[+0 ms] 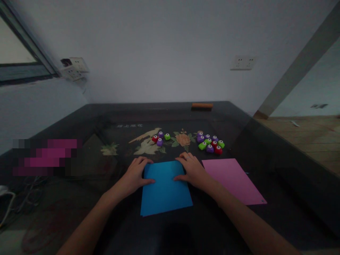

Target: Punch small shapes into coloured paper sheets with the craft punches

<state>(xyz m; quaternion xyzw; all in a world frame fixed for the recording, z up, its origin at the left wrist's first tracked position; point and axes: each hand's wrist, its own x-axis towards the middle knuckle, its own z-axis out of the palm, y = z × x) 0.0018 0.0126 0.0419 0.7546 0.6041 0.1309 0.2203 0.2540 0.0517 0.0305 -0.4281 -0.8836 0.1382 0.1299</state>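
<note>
A blue sheet of paper (pixel 166 193) lies on the dark table in front of me, with a thin strip of another sheet showing under its near edge. My left hand (pixel 136 173) holds its upper left side, thumb on top and fingers at the edge. At the upper right corner, my right hand (pixel 191 170) grips the same sheet, its thumb also resting on the surface. A pink sheet of paper (pixel 233 180) lies to the right, partly behind my right forearm.
Several small coloured toys with eyes (pixel 211 143) cluster at the back right, and a smaller group of toys (pixel 160 138) sits at the centre. A brown stick-like object (pixel 202 105) lies by the far edge of the table (pixel 119 109). Cables (pixel 29 193) are at the left.
</note>
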